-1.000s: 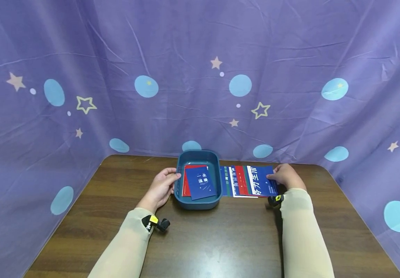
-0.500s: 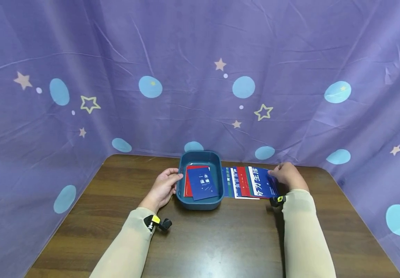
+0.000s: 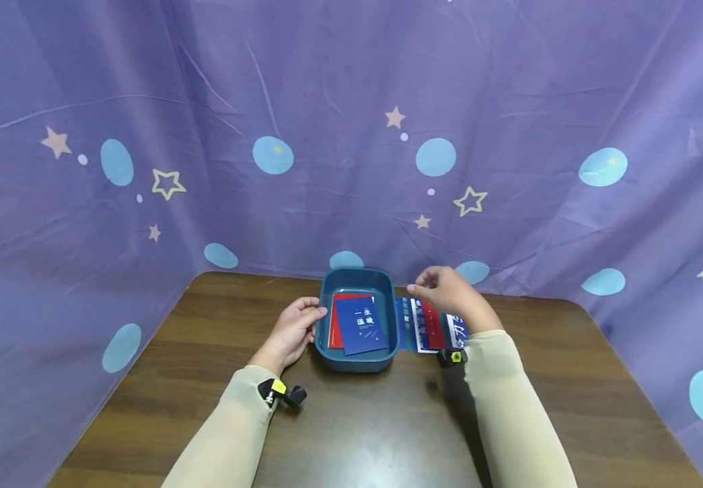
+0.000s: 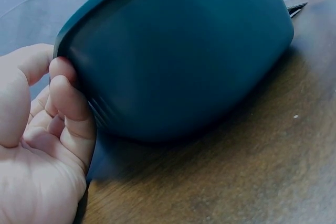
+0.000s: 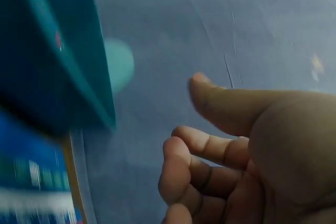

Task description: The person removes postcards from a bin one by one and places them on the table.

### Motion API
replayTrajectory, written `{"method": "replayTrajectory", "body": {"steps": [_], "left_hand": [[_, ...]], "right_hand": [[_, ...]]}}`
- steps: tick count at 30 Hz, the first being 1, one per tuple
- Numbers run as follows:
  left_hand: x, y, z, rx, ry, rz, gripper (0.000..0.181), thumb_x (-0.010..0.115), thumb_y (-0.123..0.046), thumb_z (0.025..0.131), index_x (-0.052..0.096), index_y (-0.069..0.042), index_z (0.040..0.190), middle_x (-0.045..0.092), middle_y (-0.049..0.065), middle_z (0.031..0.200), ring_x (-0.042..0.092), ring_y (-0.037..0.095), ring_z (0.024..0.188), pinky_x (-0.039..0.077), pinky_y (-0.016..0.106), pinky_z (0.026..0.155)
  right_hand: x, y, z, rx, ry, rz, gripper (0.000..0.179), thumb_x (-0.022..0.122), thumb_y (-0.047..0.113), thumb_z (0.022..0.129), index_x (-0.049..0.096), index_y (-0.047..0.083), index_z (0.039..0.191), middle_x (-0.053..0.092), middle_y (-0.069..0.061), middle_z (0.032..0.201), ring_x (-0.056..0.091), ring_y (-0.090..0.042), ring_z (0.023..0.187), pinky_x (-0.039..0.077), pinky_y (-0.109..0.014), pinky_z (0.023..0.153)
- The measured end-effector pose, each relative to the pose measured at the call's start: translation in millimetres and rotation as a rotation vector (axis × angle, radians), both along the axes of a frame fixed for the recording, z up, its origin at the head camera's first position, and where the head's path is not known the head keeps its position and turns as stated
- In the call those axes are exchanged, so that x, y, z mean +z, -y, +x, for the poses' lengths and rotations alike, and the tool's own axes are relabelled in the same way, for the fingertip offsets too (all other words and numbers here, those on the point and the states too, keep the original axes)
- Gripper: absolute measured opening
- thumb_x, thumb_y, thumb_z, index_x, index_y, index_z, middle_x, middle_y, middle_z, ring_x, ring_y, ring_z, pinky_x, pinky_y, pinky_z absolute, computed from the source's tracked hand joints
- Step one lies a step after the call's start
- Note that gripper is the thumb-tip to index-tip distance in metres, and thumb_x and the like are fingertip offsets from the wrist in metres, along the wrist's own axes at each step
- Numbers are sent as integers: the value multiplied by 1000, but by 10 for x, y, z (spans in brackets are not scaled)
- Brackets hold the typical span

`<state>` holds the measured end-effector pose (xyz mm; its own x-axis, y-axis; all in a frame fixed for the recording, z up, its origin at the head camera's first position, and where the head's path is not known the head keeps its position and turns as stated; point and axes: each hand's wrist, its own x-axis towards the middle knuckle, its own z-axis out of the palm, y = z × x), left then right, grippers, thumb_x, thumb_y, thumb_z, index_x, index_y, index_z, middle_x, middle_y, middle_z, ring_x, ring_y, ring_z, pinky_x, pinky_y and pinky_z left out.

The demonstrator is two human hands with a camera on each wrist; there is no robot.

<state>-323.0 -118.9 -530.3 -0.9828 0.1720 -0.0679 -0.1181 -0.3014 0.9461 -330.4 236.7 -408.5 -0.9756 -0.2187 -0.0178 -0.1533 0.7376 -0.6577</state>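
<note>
A dark teal plastic bin (image 3: 358, 364) stands on the table, and my left hand (image 3: 290, 333) grips its left rim, thumb on top and fingers outside. In the left wrist view those fingers (image 4: 73, 103) curl against the bin's wall (image 4: 184, 61). Inside lies a blue card (image 3: 357, 335) with white characters, overlapping a red card (image 3: 336, 332). Right of the bin, an overlapping row of cards (image 3: 432, 329) in blue, green, white and red lies partly hidden under my right hand (image 3: 451, 297). That hand hovers with fingers loosely bent, thumb apart, holding nothing in the right wrist view.
A brown wooden table (image 3: 357, 427) carries everything. Close behind its far edge hangs a purple curtain (image 3: 351, 203) with stars and blue ovals. The bin's far rim comes near this curtain.
My right hand has left the right end of the card row and moved left and up, towards the bin. My left hand keeps its grip on the rim.
</note>
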Motion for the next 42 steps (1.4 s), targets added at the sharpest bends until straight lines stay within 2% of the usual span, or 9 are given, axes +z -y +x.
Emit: {"method": "replayTrajectory", "body": {"steps": [5, 9, 12, 16, 23, 27, 32, 39, 42], "left_hand": [[-4, -8, -7, 2, -8, 2, 25, 65, -2, 110, 52, -2, 132, 64, -5, 78, 50, 4, 54, 44, 17, 49], [-2, -8, -3, 5, -7, -10, 26, 65, -2, 111, 52, -1, 133, 64, -6, 78, 51, 4, 54, 45, 16, 49], [1, -16, 2, 6, 1, -5, 25, 65, -2, 111, 53, -2, 133, 65, -5, 78, 51, 4, 54, 46, 17, 48], [12, -23, 13, 5, 12, 0, 25, 65, -3, 111, 53, -4, 132, 65, -3, 79, 51, 5, 54, 45, 17, 48], [13, -13, 14, -2, 4, -6, 25, 65, -3, 111, 52, -1, 133, 66, -5, 79, 51, 5, 54, 45, 16, 48], [21, -7, 12, -2, 1, -3, 25, 65, -3, 111, 52, -2, 132, 66, -6, 79, 51, 4, 54, 45, 16, 48], [29, -3, 20, -3, 7, -6, 26, 65, -3, 110, 52, -1, 132, 66, -6, 79, 51, 5, 55, 45, 16, 48], [30, -1, 18, -11, 8, -8, 26, 66, -4, 110, 52, -2, 132, 66, -6, 80, 50, 6, 55, 45, 16, 48], [30, 2, 17, -9, 8, -6, 26, 66, -3, 110, 52, -2, 132, 66, -6, 80, 50, 6, 55, 45, 16, 48]], "right_hand": [[132, 557, -86, 99, 67, 14, 41, 69, 49, 113, 74, 9, 111, 72, -7, 88, 70, -25, 81, 64, -41, 77], [152, 918, -221, 161, 165, 101, 57, 64, 55, 115, 73, 1, 131, 78, -14, 91, 75, -26, 77, 69, -43, 78], [95, 1127, -337, 148, 221, 218, 63, 66, 54, 114, 69, -3, 140, 81, -17, 99, 81, -26, 78, 71, -39, 72], [22, 1349, -429, 84, 268, 401, 58, 72, 51, 111, 73, -3, 132, 82, -18, 107, 86, -30, 82, 71, -39, 69], [-82, 1589, -444, 56, 321, 606, 80, 74, 69, 103, 67, 9, 155, 76, -9, 145, 75, -24, 123, 61, -49, 118], [-221, 1645, -466, 13, 354, 555, 102, 83, 71, 94, 49, 12, 170, 66, -13, 160, 66, -30, 142, 55, -54, 126], [-342, 1670, -478, -25, 331, 515, 123, 94, 65, 87, 30, 13, 179, 62, -18, 163, 64, -34, 146, 56, -55, 125], [-277, 1651, -423, 4, 279, 532, 114, 97, 57, 87, 39, 9, 174, 68, -16, 156, 69, -32, 140, 59, -55, 121], [-196, 1653, -410, 15, 236, 523, 96, 98, 42, 91, 48, 7, 165, 72, -16, 149, 73, -33, 134, 62, -55, 117]]}}
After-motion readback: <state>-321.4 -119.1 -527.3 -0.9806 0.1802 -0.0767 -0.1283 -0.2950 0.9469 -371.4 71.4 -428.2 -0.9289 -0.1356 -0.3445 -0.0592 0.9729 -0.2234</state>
